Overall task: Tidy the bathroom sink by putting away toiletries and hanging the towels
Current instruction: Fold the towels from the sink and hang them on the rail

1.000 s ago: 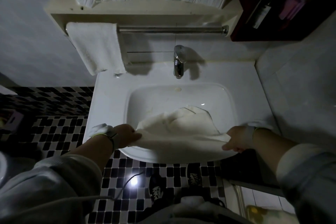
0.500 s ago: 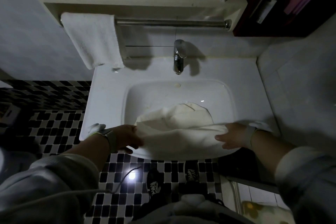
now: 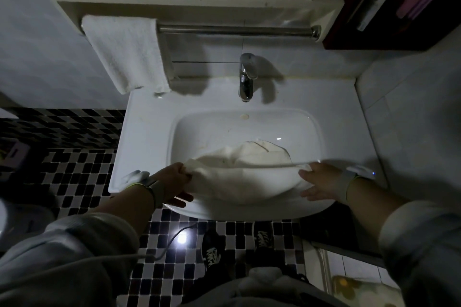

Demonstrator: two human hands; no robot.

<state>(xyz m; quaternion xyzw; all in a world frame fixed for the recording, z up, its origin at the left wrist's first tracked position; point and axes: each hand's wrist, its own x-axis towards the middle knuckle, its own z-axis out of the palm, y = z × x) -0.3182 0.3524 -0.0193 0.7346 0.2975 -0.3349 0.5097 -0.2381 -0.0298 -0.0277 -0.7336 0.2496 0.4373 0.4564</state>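
A cream towel [image 3: 245,177] is stretched across the front of the white sink [image 3: 147,132], part of it still lying in the basin. My left hand [image 3: 172,182] grips its left corner and my right hand [image 3: 321,184] holds its right edge, fingers partly spread. A white towel [image 3: 127,52] hangs folded over the left end of the metal towel rail [image 3: 237,31] on the wall above the sink.
A chrome faucet [image 3: 246,76] stands behind the basin. A dark cabinet [image 3: 389,7] with bottles is at the upper right, a tiled wall to the right. Below is a black-and-white mosaic floor [image 3: 82,169] with my shoes and a cable.
Both hands have lifted the cream towel's near edge a little and pulled it taut between them. The view has shifted slightly downward.
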